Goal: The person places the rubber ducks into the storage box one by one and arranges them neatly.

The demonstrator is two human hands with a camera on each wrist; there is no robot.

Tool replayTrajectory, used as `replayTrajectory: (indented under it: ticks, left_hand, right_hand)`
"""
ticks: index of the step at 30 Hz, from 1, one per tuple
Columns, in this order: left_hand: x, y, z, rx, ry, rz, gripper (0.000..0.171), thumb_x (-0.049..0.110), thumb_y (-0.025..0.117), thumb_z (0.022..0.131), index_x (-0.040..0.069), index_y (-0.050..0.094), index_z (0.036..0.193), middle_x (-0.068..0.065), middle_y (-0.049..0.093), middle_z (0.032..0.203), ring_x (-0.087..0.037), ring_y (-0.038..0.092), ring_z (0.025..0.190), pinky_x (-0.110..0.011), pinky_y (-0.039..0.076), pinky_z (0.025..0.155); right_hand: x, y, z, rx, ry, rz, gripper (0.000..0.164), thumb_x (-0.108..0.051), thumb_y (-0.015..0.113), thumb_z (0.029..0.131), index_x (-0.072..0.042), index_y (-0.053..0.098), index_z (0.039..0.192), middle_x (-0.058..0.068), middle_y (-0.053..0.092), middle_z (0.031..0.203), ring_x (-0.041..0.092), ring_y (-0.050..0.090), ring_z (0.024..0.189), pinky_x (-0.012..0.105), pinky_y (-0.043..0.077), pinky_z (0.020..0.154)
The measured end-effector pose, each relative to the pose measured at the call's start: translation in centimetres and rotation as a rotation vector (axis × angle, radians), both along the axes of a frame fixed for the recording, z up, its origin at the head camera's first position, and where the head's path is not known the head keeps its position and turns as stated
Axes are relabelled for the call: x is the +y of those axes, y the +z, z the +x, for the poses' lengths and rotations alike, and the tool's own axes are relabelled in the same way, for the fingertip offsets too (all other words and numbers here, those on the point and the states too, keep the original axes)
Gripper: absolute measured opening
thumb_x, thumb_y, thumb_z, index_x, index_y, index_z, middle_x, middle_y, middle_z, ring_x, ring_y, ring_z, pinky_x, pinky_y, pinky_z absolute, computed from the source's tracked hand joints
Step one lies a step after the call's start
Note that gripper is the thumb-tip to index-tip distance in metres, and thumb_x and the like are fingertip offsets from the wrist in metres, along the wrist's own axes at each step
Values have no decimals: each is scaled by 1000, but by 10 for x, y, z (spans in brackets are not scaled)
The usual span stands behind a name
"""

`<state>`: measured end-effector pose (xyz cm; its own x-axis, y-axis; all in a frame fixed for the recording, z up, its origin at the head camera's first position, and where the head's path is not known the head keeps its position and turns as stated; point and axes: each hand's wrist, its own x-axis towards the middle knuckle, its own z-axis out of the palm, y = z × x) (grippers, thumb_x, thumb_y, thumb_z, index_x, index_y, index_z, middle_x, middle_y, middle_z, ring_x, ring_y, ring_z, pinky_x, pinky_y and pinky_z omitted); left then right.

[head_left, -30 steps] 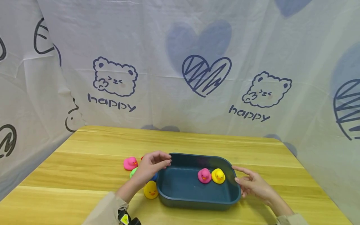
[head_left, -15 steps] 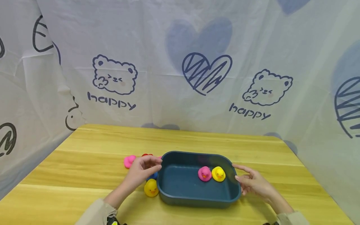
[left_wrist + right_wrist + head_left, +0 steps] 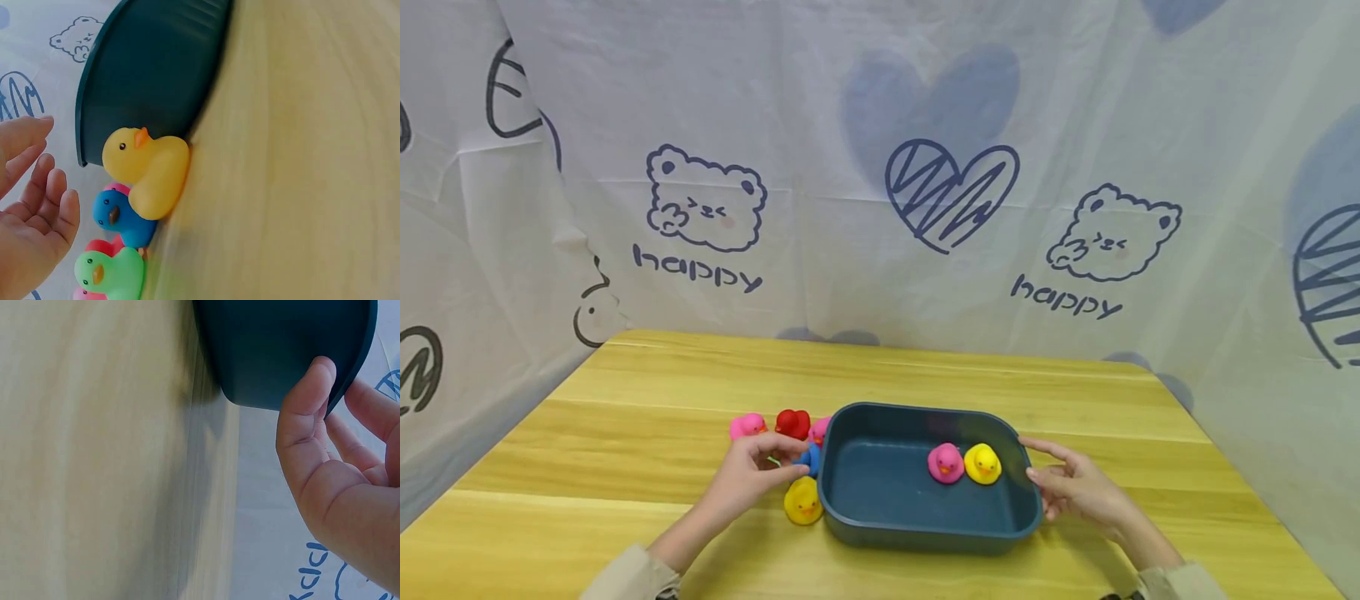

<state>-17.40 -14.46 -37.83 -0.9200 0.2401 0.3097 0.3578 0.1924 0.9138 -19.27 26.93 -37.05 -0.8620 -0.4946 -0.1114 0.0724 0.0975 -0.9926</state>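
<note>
My left hand (image 3: 748, 468), thumb and fingers spread apart with nothing between them, hovers over a cluster of rubber ducks left of a dark blue-green basin (image 3: 917, 540). Nearest its fingertips is a blue duck (image 3: 809, 460); a yellow duck (image 3: 803, 502) sits just in front, against the basin. A green duck (image 3: 115, 275) shows in the left wrist view, mostly hidden by the hand in the head view. My right hand (image 3: 1082, 493) touches the basin's right end, index fingertip and thumb (image 3: 306, 406) at its rim. Inside the basin sit a pink duck (image 3: 946, 467) and a yellow duck (image 3: 983, 467).
Behind the left hand stand a pink duck (image 3: 747, 425), a red duck (image 3: 793, 423) and another pink duck (image 3: 820, 429) partly hidden by the basin. Everything rests on a wooden table (image 3: 647, 392). A printed cloth (image 3: 835, 275) hangs behind it.
My left hand has moved left and down from over the basin's left rim to the ducks outside, uncovering the red duck. The right hand stays at the basin.
</note>
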Motion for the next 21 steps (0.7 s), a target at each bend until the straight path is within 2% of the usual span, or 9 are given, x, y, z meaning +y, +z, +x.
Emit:
replayTrajectory:
  ticks: [7, 15, 21]
  left_hand:
    - [-4, -4, 3, -33, -38, -47, 32, 3, 72, 73, -11, 62, 100, -23, 60, 91, -12, 52, 69, -23, 48, 61]
    - [-9, -6, 4, -99, -87, -103, 39, 1, 74, 69, -12, 60, 103, -13, 54, 71, -12, 48, 63, -19, 41, 53]
    - [-9, -9, 3, -157, -85, -169, 44, 2, 77, 66, -9, 61, 105, -8, 52, 68, -16, 47, 61, -19, 40, 52]
  right_hand:
    - [0, 1, 0, -4, -1, 0, 63, -12, 50, 92, 7, 13, 138, 2, 55, 71, 10, 54, 55, 22, 47, 51]
    - [-1, 2, 1, -14, -11, 10, 62, -12, 50, 92, 6, 13, 139, 2, 54, 70, 10, 54, 54, 22, 47, 51]
    - [-1, 2, 1, -17, -9, 10, 63, -12, 50, 92, 7, 13, 139, 2, 54, 70, 10, 53, 54, 22, 46, 51]
